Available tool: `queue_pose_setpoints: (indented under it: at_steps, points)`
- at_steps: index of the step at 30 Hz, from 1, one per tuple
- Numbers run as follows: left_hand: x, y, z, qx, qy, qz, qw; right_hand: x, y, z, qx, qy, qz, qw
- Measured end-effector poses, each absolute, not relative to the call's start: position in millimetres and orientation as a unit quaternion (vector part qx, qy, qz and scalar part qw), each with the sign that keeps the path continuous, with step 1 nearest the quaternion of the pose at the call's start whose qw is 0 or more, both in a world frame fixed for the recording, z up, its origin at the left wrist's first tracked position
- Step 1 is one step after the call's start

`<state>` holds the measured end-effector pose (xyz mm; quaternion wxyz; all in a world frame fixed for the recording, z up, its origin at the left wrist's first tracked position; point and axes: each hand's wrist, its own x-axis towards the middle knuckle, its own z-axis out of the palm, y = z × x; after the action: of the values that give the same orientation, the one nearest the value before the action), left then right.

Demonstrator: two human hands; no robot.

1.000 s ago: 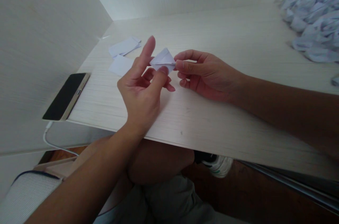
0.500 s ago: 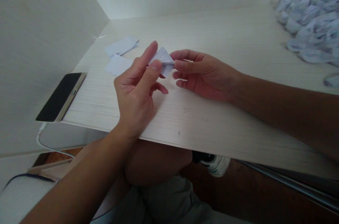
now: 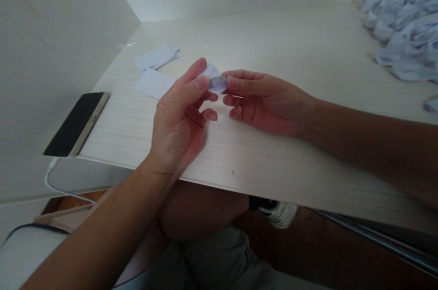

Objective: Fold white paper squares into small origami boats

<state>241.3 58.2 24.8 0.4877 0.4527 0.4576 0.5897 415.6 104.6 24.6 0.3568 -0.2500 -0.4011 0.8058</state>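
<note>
Between my two hands, above the pale table [image 3: 219, 144], is a small folded piece of white paper [image 3: 216, 79] with slanted creases. My left hand [image 3: 183, 112] pinches its left side between thumb and forefinger, with the other fingers curled loosely below. From the right, my right hand [image 3: 263, 98] grips the paper's right corner between thumb and fingertips. Its lower fingers are bent and hold nothing that I can see. Parts of the paper are hidden behind the thumbs.
White paper slips [image 3: 157, 82] lie flat behind my left hand. A heap of folded white paper pieces [image 3: 404, 29] fills the far right. At the left edge sits a dark phone [image 3: 75, 123] with a white cable [image 3: 49, 180] running down. Walls border the table's back and left.
The folded paper has turned and shows an opened crease instead of a plain triangle. My left hand has rolled slightly, and the right thumb now presses on the paper's corner.
</note>
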Motion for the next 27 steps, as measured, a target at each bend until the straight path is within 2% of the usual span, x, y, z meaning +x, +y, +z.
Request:
queue_pose_setpoints:
  at_steps: [18,27]
  points:
    - [247.3,57.2,33.1,0.333,0.468,0.593,0.565,412.9,100.9,32.2,-0.297,-0.390,0.783,0.383]
    - [238.4,60.6,31.0,0.395,0.467,0.558,0.561,412.8,102.2,34.0,-0.326,-0.408,0.765,0.376]
